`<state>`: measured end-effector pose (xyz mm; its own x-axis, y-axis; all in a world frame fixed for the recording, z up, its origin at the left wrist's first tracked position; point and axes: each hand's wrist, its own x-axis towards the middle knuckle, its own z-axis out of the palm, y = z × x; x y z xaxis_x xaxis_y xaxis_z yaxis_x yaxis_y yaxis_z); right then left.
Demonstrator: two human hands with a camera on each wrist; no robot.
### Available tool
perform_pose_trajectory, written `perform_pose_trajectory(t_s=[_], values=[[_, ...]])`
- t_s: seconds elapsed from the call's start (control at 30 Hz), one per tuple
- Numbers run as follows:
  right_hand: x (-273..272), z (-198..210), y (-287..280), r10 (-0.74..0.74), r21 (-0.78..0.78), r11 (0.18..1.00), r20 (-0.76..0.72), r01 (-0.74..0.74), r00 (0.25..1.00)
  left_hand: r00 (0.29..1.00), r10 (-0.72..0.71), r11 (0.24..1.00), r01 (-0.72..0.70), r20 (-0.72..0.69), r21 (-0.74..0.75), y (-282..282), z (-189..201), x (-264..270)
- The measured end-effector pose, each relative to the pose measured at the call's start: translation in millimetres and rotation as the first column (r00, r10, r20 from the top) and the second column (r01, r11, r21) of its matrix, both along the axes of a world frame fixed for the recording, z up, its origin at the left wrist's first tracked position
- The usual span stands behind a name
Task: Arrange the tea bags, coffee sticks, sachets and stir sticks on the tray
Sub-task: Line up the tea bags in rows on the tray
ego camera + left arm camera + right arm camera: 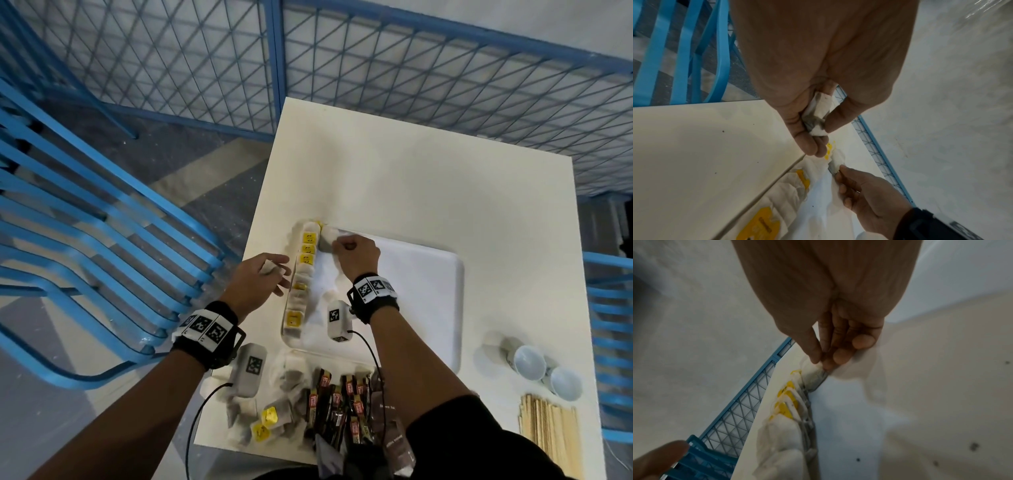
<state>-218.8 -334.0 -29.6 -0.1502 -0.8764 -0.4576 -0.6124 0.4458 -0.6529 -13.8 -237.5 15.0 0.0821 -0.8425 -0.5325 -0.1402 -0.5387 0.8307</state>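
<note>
A white tray [418, 274] lies on the table with a row of tea bags [303, 270] with yellow tags lined along its left edge. At the tray's far left corner my right hand [346, 248] pinches a tea bag [329, 236] between thumb and fingertips; the same tea bag [813, 374] shows in the right wrist view. My left hand [265, 277] hovers just left of the row and holds another tea bag [818, 113] between thumb and fingers. Loose tea bags [270, 407], coffee sticks [339, 401] and dark sachets [390, 435] are piled at the near edge. Wooden stir sticks [551, 435] lie at the near right.
Two small white cups [544, 370] stand right of the tray near the stir sticks. A blue slatted chair [85, 257] is close on the left, and a blue mesh fence [411, 75] runs behind the white table [428, 171].
</note>
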Motion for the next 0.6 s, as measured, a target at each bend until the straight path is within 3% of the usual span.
perform_pose_trajectory(t_s=[0.2,0.4,0.5,0.6], values=[[-1,3,2,-0.004,0.009,1.000,0.023,0.004,1.000,1.000,0.003,1.000,-0.004,-0.009,-0.019,0,2,-2],[-4,14,17,-0.111,-0.043,0.992,0.103,0.116,0.988,0.999,0.007,1.000,-0.008,-0.034,-0.030,2,9,-3],[6,34,32,0.024,-0.092,0.996,0.218,-0.004,0.976,0.998,-0.028,0.999,0.027,-0.049,-0.018,-1,17,-6],[18,64,45,0.273,-0.148,0.961,0.349,-0.234,0.897,0.997,-0.060,0.998,0.059,-0.055,-0.020,-2,25,-11]])
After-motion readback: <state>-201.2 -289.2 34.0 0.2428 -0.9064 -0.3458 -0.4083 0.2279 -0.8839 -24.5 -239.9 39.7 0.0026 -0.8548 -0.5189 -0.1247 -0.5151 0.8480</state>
